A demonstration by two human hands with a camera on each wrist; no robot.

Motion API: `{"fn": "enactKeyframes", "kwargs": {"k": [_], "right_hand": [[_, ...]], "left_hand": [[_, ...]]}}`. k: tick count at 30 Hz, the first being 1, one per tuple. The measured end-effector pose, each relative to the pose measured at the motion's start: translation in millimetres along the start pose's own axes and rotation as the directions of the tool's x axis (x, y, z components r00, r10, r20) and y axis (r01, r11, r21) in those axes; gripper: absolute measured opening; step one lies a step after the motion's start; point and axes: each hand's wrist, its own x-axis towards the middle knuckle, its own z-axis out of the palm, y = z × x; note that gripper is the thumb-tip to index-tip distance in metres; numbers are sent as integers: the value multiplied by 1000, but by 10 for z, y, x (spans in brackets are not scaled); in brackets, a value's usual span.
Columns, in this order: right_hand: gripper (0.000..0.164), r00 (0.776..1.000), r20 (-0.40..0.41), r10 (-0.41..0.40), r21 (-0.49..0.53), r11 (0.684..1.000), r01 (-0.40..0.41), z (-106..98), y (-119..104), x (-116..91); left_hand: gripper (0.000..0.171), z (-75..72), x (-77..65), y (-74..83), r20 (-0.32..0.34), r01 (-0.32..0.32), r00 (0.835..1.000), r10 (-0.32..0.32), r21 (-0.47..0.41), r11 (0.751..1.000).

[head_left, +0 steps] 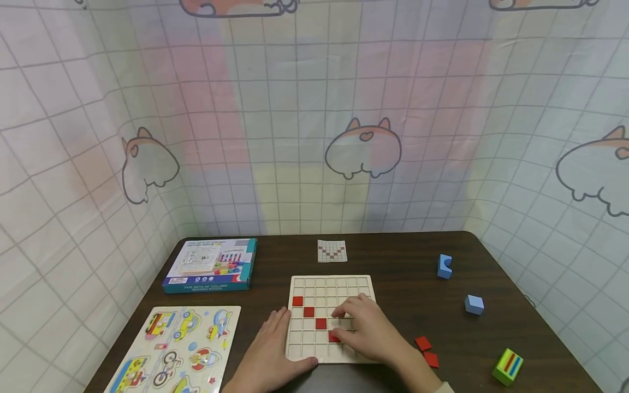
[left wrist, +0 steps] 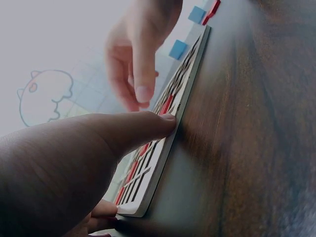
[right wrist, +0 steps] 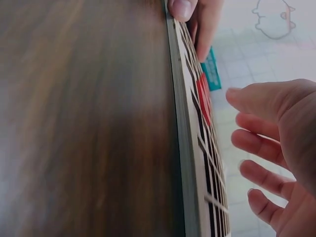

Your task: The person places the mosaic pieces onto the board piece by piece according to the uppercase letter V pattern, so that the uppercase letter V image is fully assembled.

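Observation:
A pale grid board (head_left: pixel 304 352) lies on the dark table with several red square tiles set in a diagonal, among them one tile (head_left: pixel 321 323) near the middle. My left hand (head_left: pixel 267 352) rests at the board's left side, its fingers along that edge and its thumb (left wrist: pixel 153 124) on the front edge. Over the board's right half hovers my right hand (head_left: pixel 366 330), thumb and fingers spread apart with nothing between them. In the head view its thumb overlaps the lowest red tile (head_left: pixel 333 337). The right wrist view shows the fingers (right wrist: pixel 259 148) raised off the board.
Behind the board lies a small pattern card (head_left: pixel 332 251). Two loose red tiles (head_left: pixel 431 359) are beside the right forearm. Blue blocks (head_left: pixel 474 305) and a green striped block (head_left: pixel 508 367) sit farther right. A boxed set (head_left: pixel 208 265) and a picture puzzle board (head_left: pixel 177 349) occupy the left.

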Motion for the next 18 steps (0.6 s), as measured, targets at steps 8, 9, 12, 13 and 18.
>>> {"fn": "enactKeyframes", "kwargs": {"k": [8,9,12,13,18], "right_hand": [[20,999,-1,40,28,999,-40,-118,112,-179],[20,999,-6,40,25,999,-40,-131,128,-203],[21,999,-9,49,22,999,-49,-173,166,-278],[21,999,-7,51,20,999,-51,-187,176,-301],[23,999,1,49,27,998,-49,-271,234,-415]], "left_hand": [[135,12,4,-14,-8,-5,1000,5,-2,1000],[135,11,4,-12,-6,-3,1000,3,-4,1000],[135,7,-1,-6,5,11,1000,-11,-8,1000],[135,5,-1,-2,10,15,1000,-15,-10,1000],[136,-1,1,13,21,33,999,-33,-5,999]]}}
